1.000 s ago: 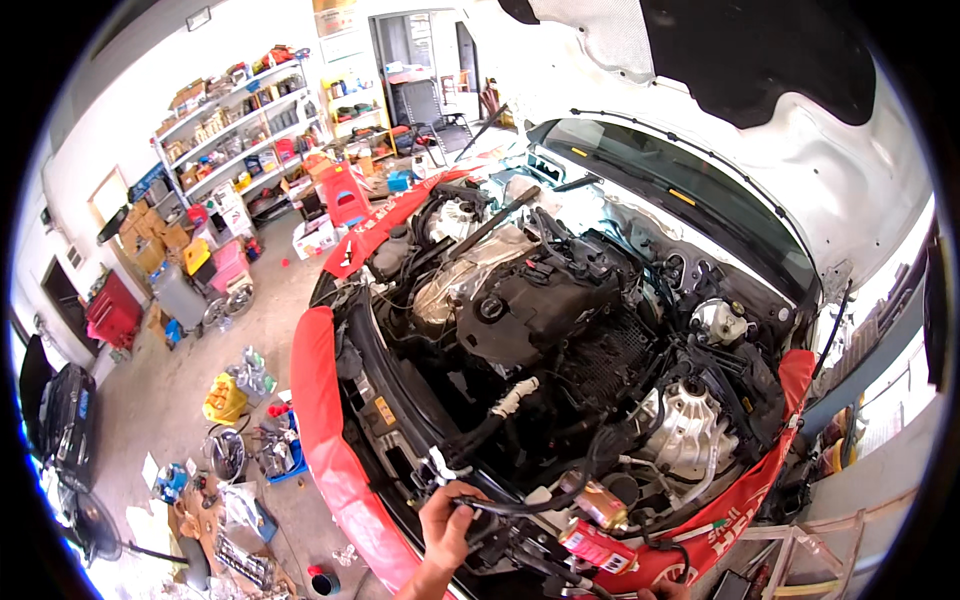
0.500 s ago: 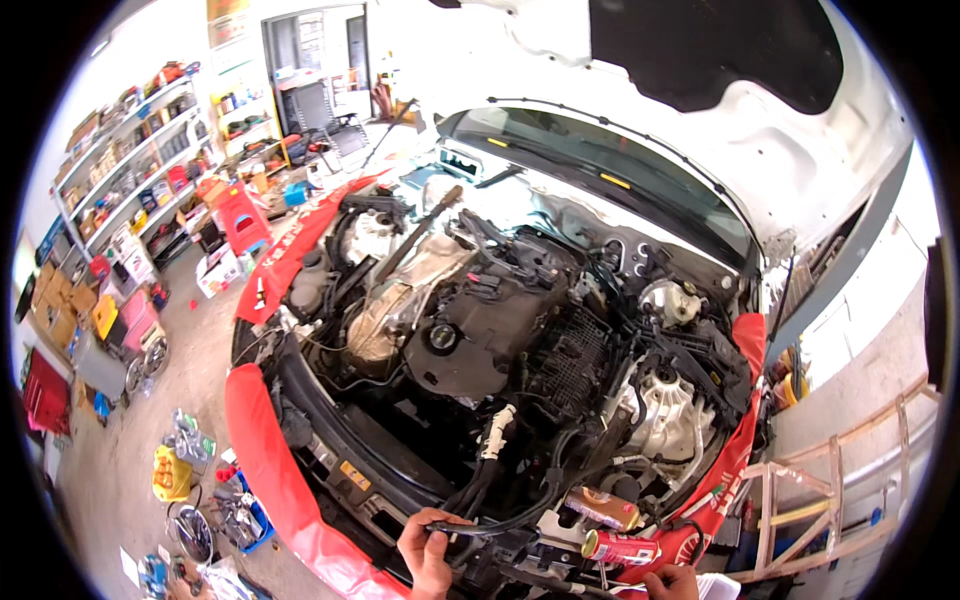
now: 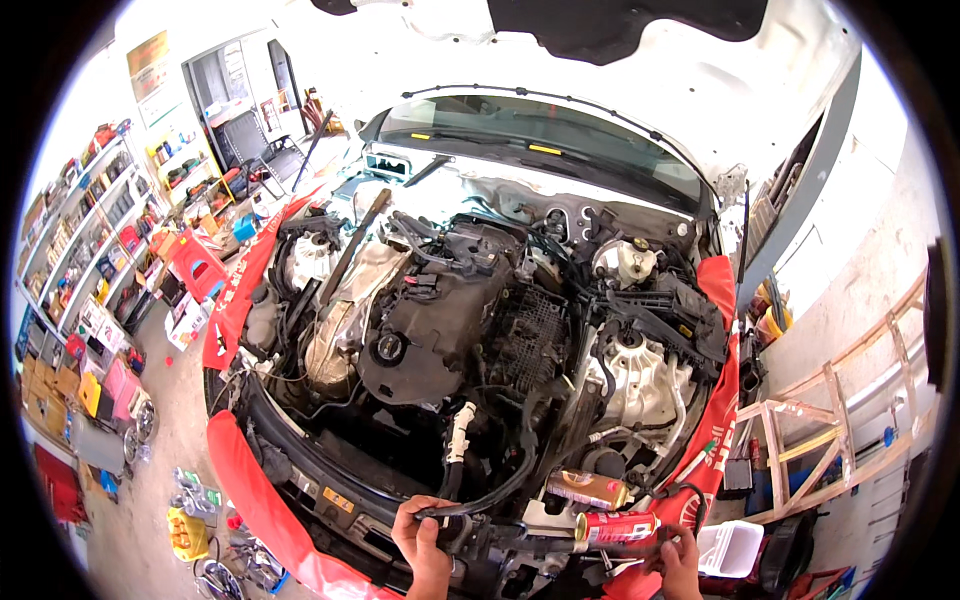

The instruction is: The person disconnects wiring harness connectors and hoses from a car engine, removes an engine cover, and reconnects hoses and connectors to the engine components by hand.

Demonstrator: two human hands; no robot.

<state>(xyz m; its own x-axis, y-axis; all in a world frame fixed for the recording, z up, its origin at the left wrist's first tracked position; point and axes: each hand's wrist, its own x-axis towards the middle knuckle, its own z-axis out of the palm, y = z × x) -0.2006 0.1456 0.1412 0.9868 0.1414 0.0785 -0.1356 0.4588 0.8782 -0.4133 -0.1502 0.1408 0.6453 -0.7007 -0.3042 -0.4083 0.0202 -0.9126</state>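
Observation:
Over the car's front edge, my left hand [image 3: 425,540] is closed around the end of a black hose [image 3: 503,492] that curves back into the engine bay. My right hand [image 3: 682,562] is closed at the end of a dark pipe [image 3: 610,547] running toward the left hand; its fingertips are partly hidden. Just above that pipe lies a red spray can [image 3: 616,527]. A brown can [image 3: 588,489] rests behind it. The engine cover [image 3: 425,350] with its round black cap sits in the middle of the bay.
Red fender covers [image 3: 275,510] drape the front and both sides. The white hood [image 3: 430,50] stands raised. At right are a white tub [image 3: 730,548] and a wooden ladder [image 3: 775,455]. Floor clutter includes a yellow jug [image 3: 188,533]; loaded shelves [image 3: 85,230] stand at far left.
The view has shifted, so the car sits further left. My right hand has risen into view with the dark pipe beside the red can. The left hand keeps its grip on the hose.

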